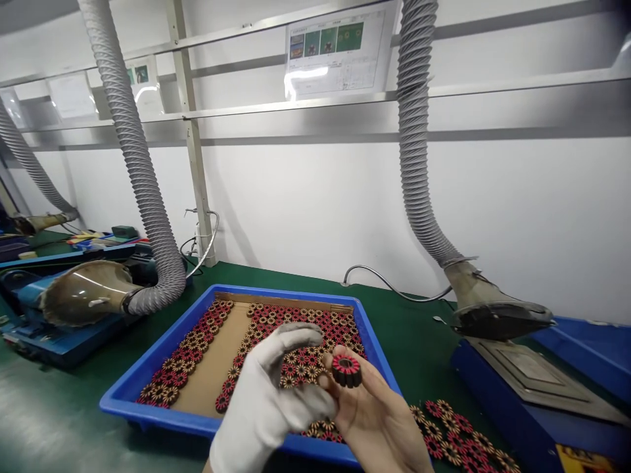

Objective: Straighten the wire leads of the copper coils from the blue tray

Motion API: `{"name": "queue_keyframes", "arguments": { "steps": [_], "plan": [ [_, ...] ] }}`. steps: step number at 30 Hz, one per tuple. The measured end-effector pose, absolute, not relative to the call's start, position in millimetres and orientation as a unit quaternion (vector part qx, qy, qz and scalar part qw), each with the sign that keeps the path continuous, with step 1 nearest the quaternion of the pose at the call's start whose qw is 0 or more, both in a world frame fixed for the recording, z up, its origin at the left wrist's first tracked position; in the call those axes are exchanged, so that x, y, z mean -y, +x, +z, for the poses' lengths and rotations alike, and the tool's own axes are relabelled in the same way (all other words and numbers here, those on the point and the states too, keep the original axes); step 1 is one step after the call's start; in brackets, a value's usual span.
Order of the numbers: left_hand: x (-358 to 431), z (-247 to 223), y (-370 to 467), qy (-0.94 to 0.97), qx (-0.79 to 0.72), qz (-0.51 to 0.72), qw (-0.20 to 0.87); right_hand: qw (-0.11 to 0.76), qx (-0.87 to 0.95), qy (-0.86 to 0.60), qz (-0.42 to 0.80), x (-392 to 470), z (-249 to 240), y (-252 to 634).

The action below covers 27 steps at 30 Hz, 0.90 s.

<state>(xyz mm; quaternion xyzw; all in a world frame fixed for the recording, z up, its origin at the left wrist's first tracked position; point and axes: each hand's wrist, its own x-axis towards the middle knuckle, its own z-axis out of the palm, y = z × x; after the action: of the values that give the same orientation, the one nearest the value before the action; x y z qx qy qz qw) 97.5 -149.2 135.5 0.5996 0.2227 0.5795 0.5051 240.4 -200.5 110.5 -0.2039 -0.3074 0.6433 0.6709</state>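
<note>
My left hand [276, 387], in a white glove, is raised over the front of the blue tray [162, 355] with its thumb and fingers spread apart. Nothing shows between them. Beside it, my bare right hand [377, 410] holds a small ring-shaped core [346, 370] with a red slotted top and dark sides. Rows of similar red and tan cores [308, 322] fill much of the tray, with a strip of bare cardboard [217, 364] between two groups. More cores [458, 437] lie on the green table right of the tray.
At the right, a blue device with a flat metal plate [532, 374] sits under a hose hood [497, 305]. Another hood [89, 293] and blue equipment stand at the left. A cable [389, 282] runs along the back of the green table.
</note>
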Motion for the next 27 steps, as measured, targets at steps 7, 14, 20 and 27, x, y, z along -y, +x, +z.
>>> {"name": "queue_keyframes", "arguments": {
  "steps": [7, 14, 20, 27],
  "plan": [
    [162, 137, 111, 0.663, -0.223, 0.554, 0.451, 0.673, 0.223, -0.168, 0.685, 200, 111, 239],
    [151, 137, 103, 0.637, -0.145, 0.587, 0.477, 0.643, 0.273, -0.201, 0.687, 205, 114, 239],
    [149, 136, 87, 0.548, -0.165, 0.670, 0.473, 0.607, 0.361, -0.184, 0.684, 202, 116, 242],
    [154, 143, 73, 0.720, -0.230, 0.489, 0.435, 0.639, 0.474, -0.355, 0.491, 208, 121, 239]
  ]
}}
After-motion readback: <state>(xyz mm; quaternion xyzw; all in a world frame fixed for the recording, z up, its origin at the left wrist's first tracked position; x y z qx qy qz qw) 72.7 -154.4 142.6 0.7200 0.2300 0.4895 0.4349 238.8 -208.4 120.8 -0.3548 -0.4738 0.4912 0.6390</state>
